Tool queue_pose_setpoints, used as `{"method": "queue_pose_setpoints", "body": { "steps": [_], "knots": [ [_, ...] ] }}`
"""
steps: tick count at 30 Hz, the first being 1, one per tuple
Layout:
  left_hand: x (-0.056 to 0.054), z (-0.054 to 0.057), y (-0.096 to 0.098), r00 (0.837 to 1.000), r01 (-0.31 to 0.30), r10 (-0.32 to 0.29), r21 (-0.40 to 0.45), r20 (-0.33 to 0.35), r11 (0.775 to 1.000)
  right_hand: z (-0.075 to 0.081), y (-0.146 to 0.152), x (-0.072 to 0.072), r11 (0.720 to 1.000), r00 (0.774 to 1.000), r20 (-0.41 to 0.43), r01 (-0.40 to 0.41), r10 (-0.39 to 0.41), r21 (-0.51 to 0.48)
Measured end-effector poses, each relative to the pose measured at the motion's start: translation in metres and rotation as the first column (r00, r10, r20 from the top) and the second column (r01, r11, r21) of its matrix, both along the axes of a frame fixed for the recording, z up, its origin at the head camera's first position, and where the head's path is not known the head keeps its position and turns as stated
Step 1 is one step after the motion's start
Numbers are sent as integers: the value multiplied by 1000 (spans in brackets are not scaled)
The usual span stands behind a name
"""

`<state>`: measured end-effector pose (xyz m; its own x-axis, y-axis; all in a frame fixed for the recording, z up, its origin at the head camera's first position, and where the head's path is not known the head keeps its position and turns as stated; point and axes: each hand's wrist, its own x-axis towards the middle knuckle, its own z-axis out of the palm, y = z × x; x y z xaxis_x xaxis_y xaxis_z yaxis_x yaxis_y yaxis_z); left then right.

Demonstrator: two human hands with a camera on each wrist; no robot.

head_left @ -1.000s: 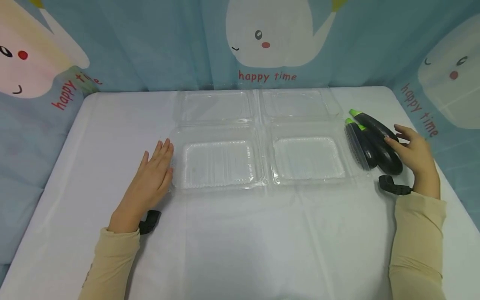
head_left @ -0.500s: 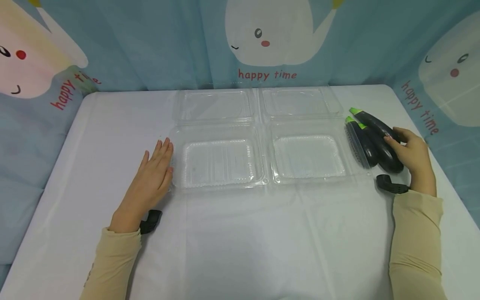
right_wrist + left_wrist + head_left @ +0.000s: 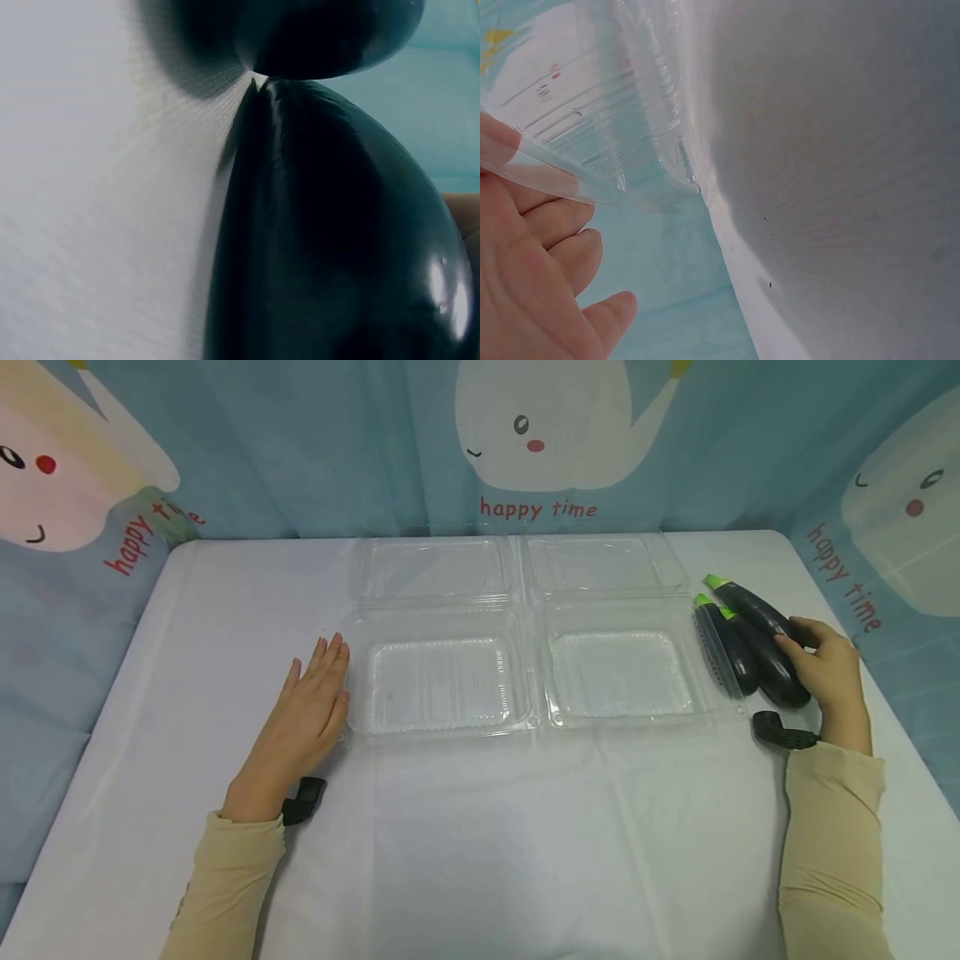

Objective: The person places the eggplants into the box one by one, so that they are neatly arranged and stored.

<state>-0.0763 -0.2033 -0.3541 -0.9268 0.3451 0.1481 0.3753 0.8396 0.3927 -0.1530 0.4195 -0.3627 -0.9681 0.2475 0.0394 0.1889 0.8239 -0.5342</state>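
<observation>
Two clear plastic clamshell boxes lie side by side with lids folded back, the left box (image 3: 435, 685) and the right box (image 3: 618, 677). My left hand (image 3: 296, 718) rests against the left box's outer side, fingers straight; the left wrist view shows its fingertips at the clear rim (image 3: 562, 176). Right of the boxes lie three dark eggplants with green ends. My right hand (image 3: 832, 672) grips the outermost eggplant (image 3: 750, 608) by its thick end, thumb on the near side. A middle eggplant (image 3: 776, 672) and an inner eggplant (image 3: 735, 652) lie beside it. Shiny eggplant skin (image 3: 330, 225) fills the right wrist view.
A white cloth (image 3: 480, 843) covers the table. Blue curtains (image 3: 337, 452) with cartoon prints hang along its back and sides. The right box's ribbed clear side (image 3: 716, 652) overlaps the inner eggplant in the head view. Black wrist cameras sit by both hands.
My right hand has shifted slightly left, and its raised, spread fingers have come down round the outermost eggplant. My left hand and the boxes have stayed in place.
</observation>
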Motion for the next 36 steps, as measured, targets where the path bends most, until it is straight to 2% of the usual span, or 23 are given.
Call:
{"method": "queue_pose_setpoints", "body": {
  "steps": [17,25,36],
  "knots": [
    [-4,0,1,1000,7,-7,-16,-7,1000,-1,1,2,999,998,-51,38,-37,5],
    [-3,0,0,1000,5,-5,-17,-8,1000,2,-2,0,998,997,-47,57,-58,-20],
    [-2,-2,-1,1000,-1,0,-23,-7,1000,5,-2,2,997,994,-89,65,-68,-34]
  ]
}}
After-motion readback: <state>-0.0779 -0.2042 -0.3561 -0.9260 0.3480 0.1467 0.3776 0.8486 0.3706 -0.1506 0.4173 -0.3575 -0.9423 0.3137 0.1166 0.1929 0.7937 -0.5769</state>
